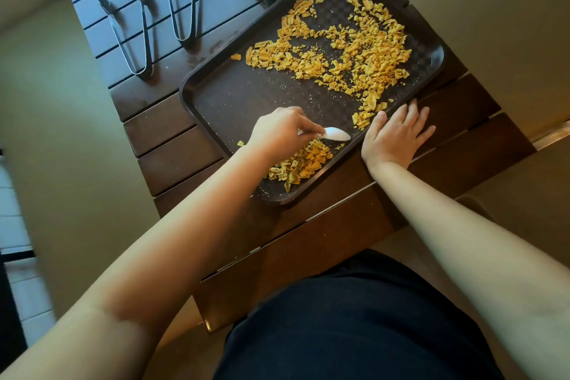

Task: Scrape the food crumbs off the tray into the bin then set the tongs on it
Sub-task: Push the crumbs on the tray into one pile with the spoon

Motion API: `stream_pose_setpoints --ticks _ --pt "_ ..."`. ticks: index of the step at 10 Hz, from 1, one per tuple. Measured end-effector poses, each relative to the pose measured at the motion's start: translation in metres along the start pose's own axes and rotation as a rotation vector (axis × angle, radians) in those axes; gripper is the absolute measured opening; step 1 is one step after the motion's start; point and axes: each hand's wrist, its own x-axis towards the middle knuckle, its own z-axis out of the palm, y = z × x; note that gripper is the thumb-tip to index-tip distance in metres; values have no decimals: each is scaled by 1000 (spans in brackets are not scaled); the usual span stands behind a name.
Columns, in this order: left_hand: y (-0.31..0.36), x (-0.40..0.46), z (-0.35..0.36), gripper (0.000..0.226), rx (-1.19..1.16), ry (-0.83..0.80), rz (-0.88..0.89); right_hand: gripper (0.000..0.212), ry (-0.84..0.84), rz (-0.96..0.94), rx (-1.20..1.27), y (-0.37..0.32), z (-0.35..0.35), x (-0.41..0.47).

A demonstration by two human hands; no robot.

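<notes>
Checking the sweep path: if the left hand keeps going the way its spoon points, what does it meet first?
Probably the right hand resting on the tray rim; the left hand points its spoon there.

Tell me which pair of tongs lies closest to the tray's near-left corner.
The leftmost tongs, dark-tipped, their hinge end nearest that corner of the tray; the others lie farther up the table.

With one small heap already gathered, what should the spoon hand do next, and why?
Probably reach the white plastic spoon, pinched by the left hand, out to the wide scatter of yellow crumbs and drag more toward the near heap. Most crumbs lie unswept, and the right hand steadies the dark brown tray.
</notes>
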Motion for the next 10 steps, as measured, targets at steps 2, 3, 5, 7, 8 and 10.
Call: stream_pose_setpoints --ticks 2,3,5,7,8,10 --pt "-24 -22 -9 21 39 -94 11 55 -5 -1 8 1 0 1" --pt "-30 -32 -11 22 29 -71 21 55 -6 0 9 1 0 1" --pt "-49 -31 -7 21 -373 291 -341 55 -9 1 7 1 1 0" --pt "-56 -34 -3 22 -432 202 -385 55 -5 0 8 0 1 0" --pt "-55 -48 -3 22 -402 77 -368 55 -2 0 8 1 1 1" --pt "-46 -39 -12 21 -414 168 -382 55 -3 -2 -6 0 1 0"
